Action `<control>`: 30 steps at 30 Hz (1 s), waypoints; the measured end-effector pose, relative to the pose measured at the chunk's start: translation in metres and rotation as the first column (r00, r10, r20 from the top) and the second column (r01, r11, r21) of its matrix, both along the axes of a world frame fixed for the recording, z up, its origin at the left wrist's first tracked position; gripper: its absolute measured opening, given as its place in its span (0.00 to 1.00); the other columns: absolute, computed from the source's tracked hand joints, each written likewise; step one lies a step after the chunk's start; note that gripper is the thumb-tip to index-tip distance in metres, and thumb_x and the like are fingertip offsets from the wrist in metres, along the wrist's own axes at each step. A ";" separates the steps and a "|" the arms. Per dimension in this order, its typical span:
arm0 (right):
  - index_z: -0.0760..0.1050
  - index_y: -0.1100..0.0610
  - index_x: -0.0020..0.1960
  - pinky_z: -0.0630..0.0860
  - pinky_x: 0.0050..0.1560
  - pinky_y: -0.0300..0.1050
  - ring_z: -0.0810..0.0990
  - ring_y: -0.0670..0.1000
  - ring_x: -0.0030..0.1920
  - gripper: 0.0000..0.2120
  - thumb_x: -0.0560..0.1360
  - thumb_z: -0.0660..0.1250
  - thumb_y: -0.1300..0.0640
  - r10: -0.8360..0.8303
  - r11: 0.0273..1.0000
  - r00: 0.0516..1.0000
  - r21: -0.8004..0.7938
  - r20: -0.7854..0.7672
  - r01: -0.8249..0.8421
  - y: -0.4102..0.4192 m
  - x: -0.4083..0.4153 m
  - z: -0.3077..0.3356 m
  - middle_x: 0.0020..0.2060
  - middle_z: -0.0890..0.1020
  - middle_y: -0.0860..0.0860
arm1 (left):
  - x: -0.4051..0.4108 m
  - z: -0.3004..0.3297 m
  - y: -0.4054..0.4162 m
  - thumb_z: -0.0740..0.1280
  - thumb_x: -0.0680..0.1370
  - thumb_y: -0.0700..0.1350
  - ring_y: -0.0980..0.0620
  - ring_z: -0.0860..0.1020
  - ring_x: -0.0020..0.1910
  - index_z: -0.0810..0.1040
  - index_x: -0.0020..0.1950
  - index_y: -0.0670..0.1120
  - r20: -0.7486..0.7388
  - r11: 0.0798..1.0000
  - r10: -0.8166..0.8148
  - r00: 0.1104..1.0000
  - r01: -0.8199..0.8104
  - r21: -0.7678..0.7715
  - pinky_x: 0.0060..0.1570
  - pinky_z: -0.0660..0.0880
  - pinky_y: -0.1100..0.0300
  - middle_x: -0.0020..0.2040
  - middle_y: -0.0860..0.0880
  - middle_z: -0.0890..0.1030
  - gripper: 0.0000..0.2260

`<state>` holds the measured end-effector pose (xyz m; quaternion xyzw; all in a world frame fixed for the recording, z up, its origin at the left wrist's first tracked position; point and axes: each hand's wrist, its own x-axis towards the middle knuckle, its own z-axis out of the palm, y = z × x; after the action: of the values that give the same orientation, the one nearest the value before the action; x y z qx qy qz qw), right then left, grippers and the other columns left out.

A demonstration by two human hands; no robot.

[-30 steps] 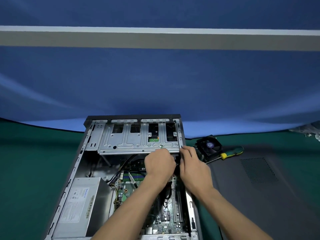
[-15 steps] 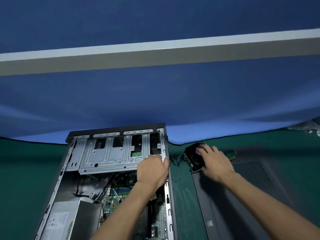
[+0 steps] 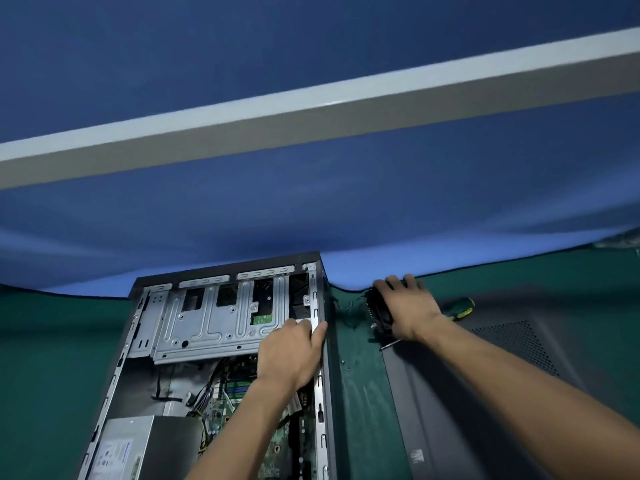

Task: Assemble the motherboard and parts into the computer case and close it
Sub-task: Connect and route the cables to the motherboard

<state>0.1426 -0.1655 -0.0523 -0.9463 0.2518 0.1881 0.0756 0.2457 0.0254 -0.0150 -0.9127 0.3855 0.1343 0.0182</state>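
Item: computer case, open, lying on the green mat; your left hand rests on its right rail, fingers curled over the edge.

Item: cooler fan, on the mat right of the case, beside the screwdriver. Your right hand covers it, fingers spread and gripping. Likely light, rigid, with delicate blades and fins; hold by the outer frame, wire trailing.
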 end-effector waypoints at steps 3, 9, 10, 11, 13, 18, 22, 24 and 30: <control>0.56 0.52 0.73 0.68 0.64 0.53 0.65 0.59 0.66 0.46 0.62 0.76 0.50 -0.137 0.975 0.978 0.194 0.157 0.106 0.002 -0.007 0.026 0.67 0.66 0.53 | 0.001 0.007 0.004 0.51 0.81 0.58 0.46 0.77 0.45 0.69 0.39 0.48 -0.116 0.989 0.063 0.991 -0.078 -0.126 0.38 0.66 0.56 0.44 0.48 0.78 0.19; 0.65 0.52 0.67 0.73 0.51 0.43 0.69 0.51 0.55 0.49 0.48 0.79 0.55 -0.405 0.804 0.839 0.579 0.364 0.137 0.026 -0.010 0.087 0.53 0.69 0.47 | 0.017 0.019 0.047 0.61 0.81 0.47 0.50 0.68 0.28 0.69 0.30 0.45 -0.526 0.856 0.186 0.830 -0.400 -0.328 0.34 0.64 0.57 0.27 0.49 0.71 0.18; 0.66 0.51 0.67 0.72 0.52 0.43 0.69 0.50 0.55 0.48 0.48 0.79 0.56 -0.409 0.784 0.834 0.611 0.372 0.112 0.034 -0.008 0.095 0.53 0.69 0.47 | 0.019 0.019 0.056 0.61 0.81 0.46 0.50 0.67 0.26 0.67 0.30 0.45 -0.542 0.846 0.206 0.815 -0.427 -0.320 0.33 0.64 0.58 0.26 0.49 0.70 0.19; 0.67 0.50 0.66 0.72 0.53 0.42 0.70 0.50 0.55 0.47 0.49 0.79 0.57 -0.406 0.764 0.833 0.639 0.375 0.085 0.043 -0.006 0.101 0.53 0.70 0.46 | 0.022 0.019 0.064 0.61 0.80 0.45 0.51 0.66 0.25 0.66 0.29 0.46 -0.546 0.845 0.230 0.806 -0.444 -0.300 0.32 0.64 0.58 0.24 0.49 0.69 0.19; 0.69 0.48 0.64 0.72 0.55 0.41 0.71 0.48 0.55 0.45 0.49 0.80 0.58 -0.414 0.713 0.833 0.700 0.366 0.047 0.064 0.000 0.112 0.53 0.71 0.46 | 0.028 0.019 0.080 0.61 0.80 0.44 0.50 0.70 0.21 0.69 0.26 0.45 -0.559 0.868 0.284 0.779 -0.456 -0.194 0.29 0.67 0.62 0.22 0.48 0.73 0.21; 0.68 0.49 0.67 0.72 0.50 0.36 0.72 0.48 0.55 0.48 0.47 0.78 0.58 -0.474 0.637 0.829 0.765 0.298 0.089 0.122 0.016 0.123 0.55 0.71 0.45 | 0.038 0.008 0.123 0.56 0.81 0.41 0.49 0.78 0.24 0.77 0.36 0.39 -0.718 0.904 0.388 0.578 -0.389 0.175 0.25 0.75 0.62 0.30 0.43 0.81 0.17; 0.67 0.48 0.68 0.72 0.48 0.36 0.71 0.48 0.57 0.50 0.45 0.75 0.54 -0.486 0.655 0.838 0.738 0.247 0.162 0.165 0.026 0.122 0.56 0.70 0.44 | 0.045 -0.016 0.151 0.60 0.78 0.37 0.46 0.81 0.46 0.79 0.46 0.38 -0.653 0.956 0.292 0.699 -0.237 0.174 0.47 0.76 0.56 0.48 0.40 0.82 0.08; 0.69 0.49 0.65 0.72 0.44 0.34 0.74 0.46 0.54 0.47 0.45 0.76 0.55 -0.494 0.620 0.845 0.764 0.207 0.176 0.185 0.030 0.120 0.56 0.73 0.44 | 0.052 -0.026 0.159 0.61 0.77 0.35 0.45 0.80 0.47 0.80 0.46 0.40 -0.691 0.960 0.270 0.670 -0.244 0.137 0.47 0.75 0.58 0.50 0.39 0.82 0.08; 0.70 0.48 0.65 0.74 0.55 0.43 0.74 0.49 0.58 0.48 0.45 0.76 0.56 -0.543 0.532 0.832 0.813 0.113 0.237 0.234 0.036 0.093 0.58 0.75 0.46 | 0.074 -0.025 0.163 0.58 0.78 0.33 0.52 0.72 0.28 0.73 0.33 0.42 -0.850 0.888 0.256 0.460 -0.459 0.019 0.22 0.67 0.69 0.32 0.47 0.73 0.15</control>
<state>0.1781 0.0681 0.0408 -0.7547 0.3373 0.0813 0.5568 0.3201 0.1882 -0.0396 -0.7933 0.1572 0.5098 -0.2934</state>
